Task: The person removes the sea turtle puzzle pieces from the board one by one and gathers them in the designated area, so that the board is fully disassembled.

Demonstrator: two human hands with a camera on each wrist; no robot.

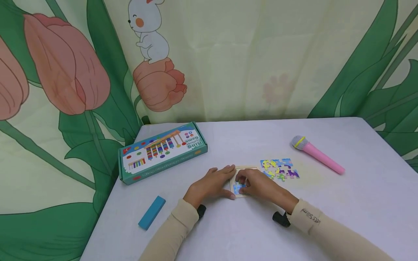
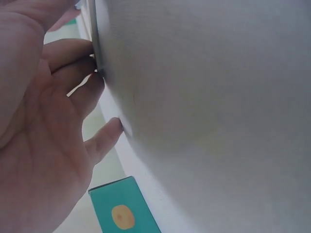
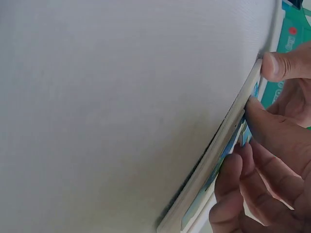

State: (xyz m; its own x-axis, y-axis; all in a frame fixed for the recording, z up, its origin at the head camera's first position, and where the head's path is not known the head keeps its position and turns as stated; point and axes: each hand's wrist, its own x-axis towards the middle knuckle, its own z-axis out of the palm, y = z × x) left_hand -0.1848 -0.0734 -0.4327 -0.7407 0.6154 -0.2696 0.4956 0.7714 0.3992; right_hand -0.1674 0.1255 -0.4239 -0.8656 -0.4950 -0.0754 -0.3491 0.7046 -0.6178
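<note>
A small wooden puzzle tray (image 1: 246, 167) lies on the table, with blue puzzle pieces (image 1: 237, 187) showing in its lower left part. My left hand (image 1: 213, 185) rests along the tray's left side, fingers extended and thumb at the near corner. Over the tray, my right hand (image 1: 261, 184) has its fingers bent and pinches a blue puzzle piece (image 3: 246, 135) between thumb and fingers, low against the tray. Much of the tray is hidden under this hand. Just right of it lies a group of colourful puzzle pieces (image 1: 283, 168), blue, yellow and purple.
A green toy box (image 1: 163, 152) stands at the back left. Nearer me on the left lies a blue block (image 1: 152, 212). A pink toy microphone (image 1: 321, 156) is at the right. Behind the white-covered table (image 1: 235, 232) hangs a printed curtain (image 1: 228, 61).
</note>
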